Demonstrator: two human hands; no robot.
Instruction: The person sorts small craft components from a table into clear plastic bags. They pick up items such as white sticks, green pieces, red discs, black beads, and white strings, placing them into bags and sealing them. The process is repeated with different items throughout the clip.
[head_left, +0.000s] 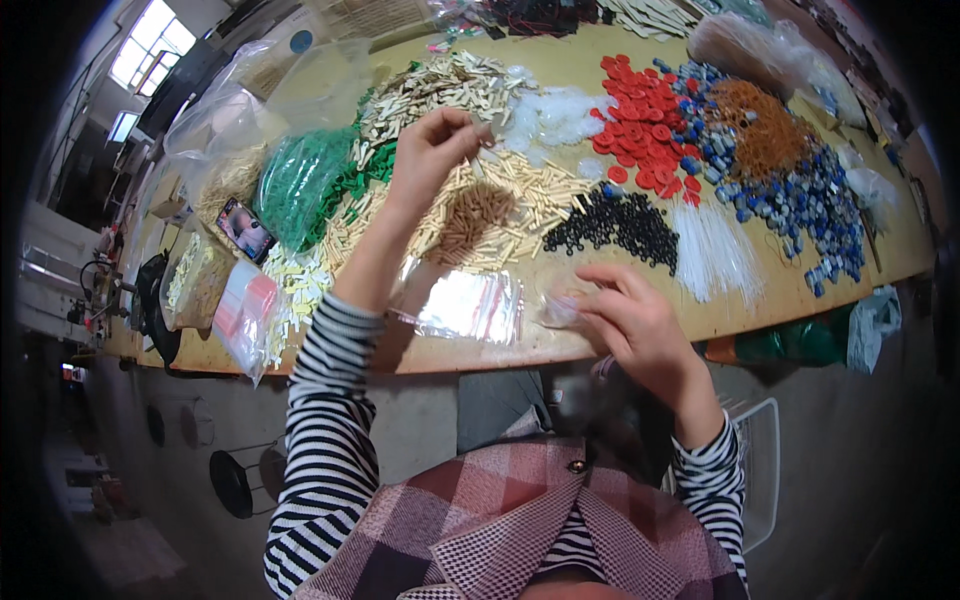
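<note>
My left hand (442, 154) is raised over the piles, thumb and fingertips pinched on a small flat pale piece (480, 166). Beneath it lie short wooden dowels (480, 221), with flat wooden pieces (427, 94) just beyond. My right hand (630, 315) is low near the table's front edge, its fingers at a small clear plastic bag (562, 301) that seems to have small parts inside; the grip is partly hidden. Between my hands a stack of clear zip bags (480, 304) lies flat. Black plastic rings (615, 229) are heaped beyond my right hand.
Red plastic discs (637, 120), blue-and-silver small motors (810, 210), orange rubber bands (757, 127) and thin white sticks (712, 247) lie right. Left are green parts in a plastic bag (300, 180), a phone (246, 231) and pale yellow pieces (296, 285). Clear discs (559, 116) lie beyond the dowels.
</note>
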